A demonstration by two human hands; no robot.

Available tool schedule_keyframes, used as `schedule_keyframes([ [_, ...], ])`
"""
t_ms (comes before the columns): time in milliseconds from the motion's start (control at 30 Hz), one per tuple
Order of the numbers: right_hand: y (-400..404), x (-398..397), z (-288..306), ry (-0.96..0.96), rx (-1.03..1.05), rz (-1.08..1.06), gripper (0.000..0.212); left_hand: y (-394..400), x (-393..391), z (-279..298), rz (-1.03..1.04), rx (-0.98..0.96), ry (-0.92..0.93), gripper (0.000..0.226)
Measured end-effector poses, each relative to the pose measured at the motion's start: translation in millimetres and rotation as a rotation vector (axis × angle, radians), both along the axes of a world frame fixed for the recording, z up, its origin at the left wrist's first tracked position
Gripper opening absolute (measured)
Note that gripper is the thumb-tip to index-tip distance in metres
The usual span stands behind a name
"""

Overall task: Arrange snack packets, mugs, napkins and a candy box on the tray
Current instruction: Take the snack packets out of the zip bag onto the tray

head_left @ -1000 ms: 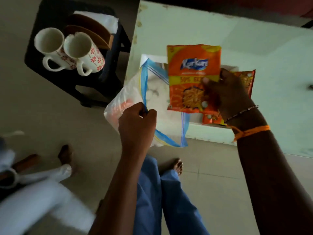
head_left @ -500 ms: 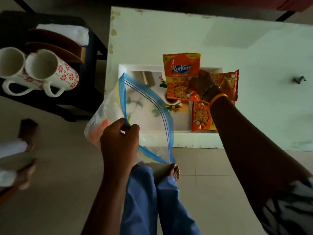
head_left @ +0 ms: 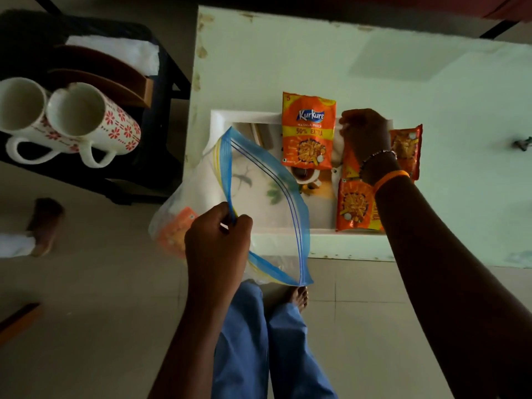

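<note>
A white tray [head_left: 221, 120] with a printed picture lies on the pale green table [head_left: 316, 53]. An orange Kurkure packet [head_left: 308, 131] lies flat across its far rim. Just right of it, my right hand [head_left: 364, 133] hovers palm down, fingers loose, over a second packet [head_left: 357, 205] and a third [head_left: 407, 148] at the tray's right end. My left hand [head_left: 216, 234] pinches the blue rim of a clear zip bag [head_left: 267, 197], held open over the tray's near left corner. One more orange packet [head_left: 175, 228] shows inside the bag.
A black stool [head_left: 161, 139] stands left of the table with two white mugs with red flowers [head_left: 92, 119], white napkins [head_left: 115, 50] and a brown wooden holder [head_left: 115, 79]. Another person's foot [head_left: 44, 223] is on the floor at left. My own feet are below the bag.
My right hand carried the Kurkure packet down onto the tray, let go of it and shifted right. My left hand still holds the bag open.
</note>
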State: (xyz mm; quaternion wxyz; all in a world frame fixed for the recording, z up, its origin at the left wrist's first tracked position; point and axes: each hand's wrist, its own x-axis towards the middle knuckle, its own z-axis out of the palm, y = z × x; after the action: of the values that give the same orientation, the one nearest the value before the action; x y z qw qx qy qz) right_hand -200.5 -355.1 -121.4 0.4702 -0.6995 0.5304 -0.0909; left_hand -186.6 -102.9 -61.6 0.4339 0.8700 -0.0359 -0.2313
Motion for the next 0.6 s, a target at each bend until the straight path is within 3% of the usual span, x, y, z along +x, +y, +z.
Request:
schedule_keyframes([
  [67, 20, -4, 28, -0.159, 0.162, 0.045, 0.027, 3, -1, 1, 0.012, 0.004, -0.022, 0.016],
  [133, 46, -11, 57, -0.268, 0.383, 0.223, 0.026, 8, -5, 3, 0.033, 0.004, -0.028, 0.014],
  [200, 74, -17, 72, -0.234, 0.602, 0.463, 0.02, 14, -9, 4, 0.051, 0.005, -0.029, 0.014],
  [267, 104, -17, 72, -0.078, 0.684, 0.676, 0.025, 22, -16, 8, 0.064, -0.011, -0.031, 0.014],
  [367, 148, -11, 55, 0.243, 0.392, 1.071, 0.035, 34, -30, 17, 0.073, -0.078, -0.056, 0.009],
  [433, 175, -5, 39, 0.434, 0.241, 1.201, 0.05, 45, -38, 21, 0.101, -0.111, -0.081, 0.01],
  [500, 197, -1, 23, 0.561, 0.135, 1.226, 0.059, 56, -45, 24, 0.121, -0.131, -0.084, 0.014],
  [600, 227, 3, 7, 0.602, 0.052, 1.126, 0.056, 77, -53, 27, 0.162, -0.154, -0.08, 0.015],
])
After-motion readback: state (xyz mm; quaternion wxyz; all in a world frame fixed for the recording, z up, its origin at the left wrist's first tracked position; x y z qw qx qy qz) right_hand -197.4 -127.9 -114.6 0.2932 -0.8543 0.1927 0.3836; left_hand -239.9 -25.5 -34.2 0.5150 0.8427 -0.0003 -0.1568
